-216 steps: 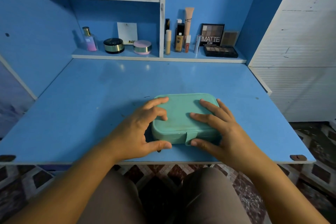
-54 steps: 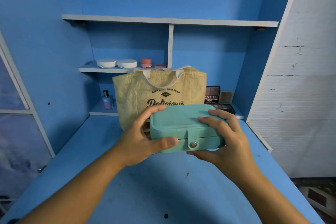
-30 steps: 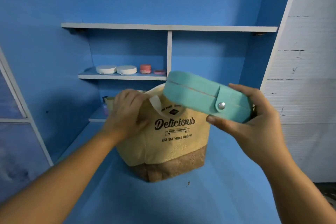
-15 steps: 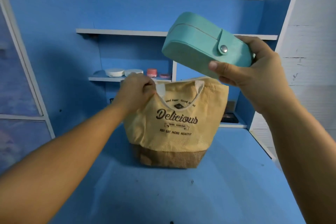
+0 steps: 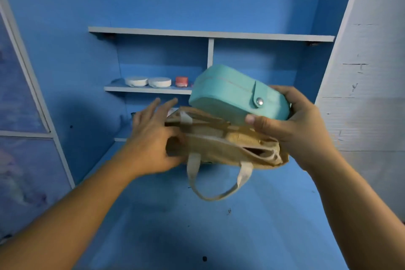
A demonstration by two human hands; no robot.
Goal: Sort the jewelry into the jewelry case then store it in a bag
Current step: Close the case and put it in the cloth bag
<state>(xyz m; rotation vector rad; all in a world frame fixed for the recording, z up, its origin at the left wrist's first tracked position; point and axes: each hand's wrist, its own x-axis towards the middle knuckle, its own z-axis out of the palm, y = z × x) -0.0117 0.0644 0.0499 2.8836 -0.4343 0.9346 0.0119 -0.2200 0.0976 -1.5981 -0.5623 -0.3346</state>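
The teal jewelry case point(image 5: 232, 94) is closed, its snap tab fastened, and tilted with its left end down over the mouth of the tan bag point(image 5: 219, 149). My right hand point(image 5: 291, 129) grips the case's right end, thumb on its front face. The bag stands on the blue desk, its top tipped toward me and one pale handle hanging loose at the front. My left hand point(image 5: 153, 140) holds the bag's left rim with the thumb against the fabric while the fingers stretch out straight behind it. Whether the case touches the bag's rim is unclear.
Behind the bag a blue shelf unit holds two white round jars point(image 5: 148, 81) and a red jar point(image 5: 182, 81). A white slatted wall point(image 5: 372, 94) rises on the right. The blue desk surface point(image 5: 219, 237) spreads in front of the bag.
My right hand has lowered the case from above the bag down to its mouth. The bag's top has tipped toward me and spread, with a handle fallen forward.
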